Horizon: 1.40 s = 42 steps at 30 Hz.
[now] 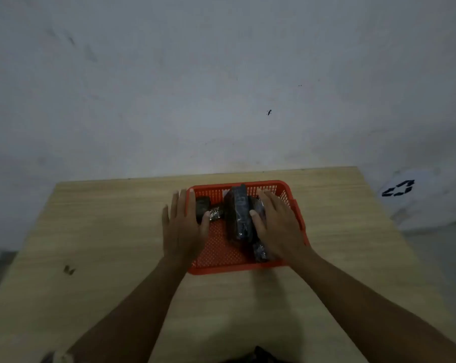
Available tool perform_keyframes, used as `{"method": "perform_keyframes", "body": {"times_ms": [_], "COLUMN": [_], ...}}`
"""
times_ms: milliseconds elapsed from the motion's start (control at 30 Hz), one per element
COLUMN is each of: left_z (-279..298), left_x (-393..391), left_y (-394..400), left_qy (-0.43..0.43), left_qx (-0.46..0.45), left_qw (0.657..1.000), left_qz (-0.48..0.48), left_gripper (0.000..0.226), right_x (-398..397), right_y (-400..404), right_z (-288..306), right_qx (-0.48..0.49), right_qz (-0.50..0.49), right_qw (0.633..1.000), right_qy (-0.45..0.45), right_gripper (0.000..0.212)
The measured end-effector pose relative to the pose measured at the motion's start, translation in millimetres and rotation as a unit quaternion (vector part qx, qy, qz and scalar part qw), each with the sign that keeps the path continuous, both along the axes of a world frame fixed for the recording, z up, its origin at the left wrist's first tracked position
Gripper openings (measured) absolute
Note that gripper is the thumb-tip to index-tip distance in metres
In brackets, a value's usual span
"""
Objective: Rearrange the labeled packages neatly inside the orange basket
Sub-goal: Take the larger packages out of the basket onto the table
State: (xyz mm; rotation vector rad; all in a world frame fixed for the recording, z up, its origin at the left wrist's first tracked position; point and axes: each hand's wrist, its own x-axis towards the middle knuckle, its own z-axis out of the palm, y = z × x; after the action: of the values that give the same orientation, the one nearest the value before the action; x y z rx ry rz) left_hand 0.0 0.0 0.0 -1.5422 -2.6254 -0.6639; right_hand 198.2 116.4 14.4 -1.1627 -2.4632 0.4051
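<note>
An orange mesh basket (221,254) sits on the wooden table near its far edge. A long dark wrapped package (238,213) lies lengthwise in its middle. A small dark package (203,205) and a crinkled silvery one (216,213) lie at the basket's far left. Another dark package (259,251) shows at the near right, partly under my right hand. My left hand (182,226) hovers flat over the basket's left rim, fingers spread, holding nothing. My right hand (276,226) lies flat over the right side, thumb against the long package, fingers extended.
The wooden table (117,244) stands against a pale grey wall. A small dark mark (69,269) lies on the table at the left. A white bag with a black recycling symbol (399,189) stands beyond the table's right edge.
</note>
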Motion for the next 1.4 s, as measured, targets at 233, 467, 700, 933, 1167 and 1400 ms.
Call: {"method": "perform_keyframes", "body": {"times_ms": [233, 467, 700, 933, 1167, 1400], "left_z": [-46, -64, -75, -76, -76, -75], "left_x": [-9, -7, -8, -9, -7, -4], "left_y": [-2, 11, 14, 14, 13, 9], "left_qy": [-0.093, -0.257, -0.248, -0.26, -0.255, -0.241], "left_qx": [-0.07, -0.045, 0.033, 0.019, 0.005, 0.018], "left_qw": [0.992, 0.955, 0.95, 0.945, 0.95, 0.955], "left_qz": [0.049, 0.14, 0.189, 0.197, 0.179, 0.172], "left_gripper": [0.074, 0.067, 0.031, 0.033, 0.037, 0.035], "right_x": [-29, -56, -59, -44, -12, 47], "right_y": [-4, -1, -10, -7, 25, 68], "right_z": [-35, -48, -48, -29, 24, 15], "right_qx": [-0.113, -0.152, -0.12, -0.153, -0.07, 0.046], "right_qz": [-0.032, -0.083, -0.114, -0.126, -0.157, -0.288], "right_qw": [0.993, 0.985, 0.986, 0.976, 0.963, 0.947], "right_qy": [-0.032, -0.01, 0.025, 0.088, 0.21, 0.135], "right_gripper": [0.077, 0.08, 0.069, 0.069, 0.061, 0.061]}}
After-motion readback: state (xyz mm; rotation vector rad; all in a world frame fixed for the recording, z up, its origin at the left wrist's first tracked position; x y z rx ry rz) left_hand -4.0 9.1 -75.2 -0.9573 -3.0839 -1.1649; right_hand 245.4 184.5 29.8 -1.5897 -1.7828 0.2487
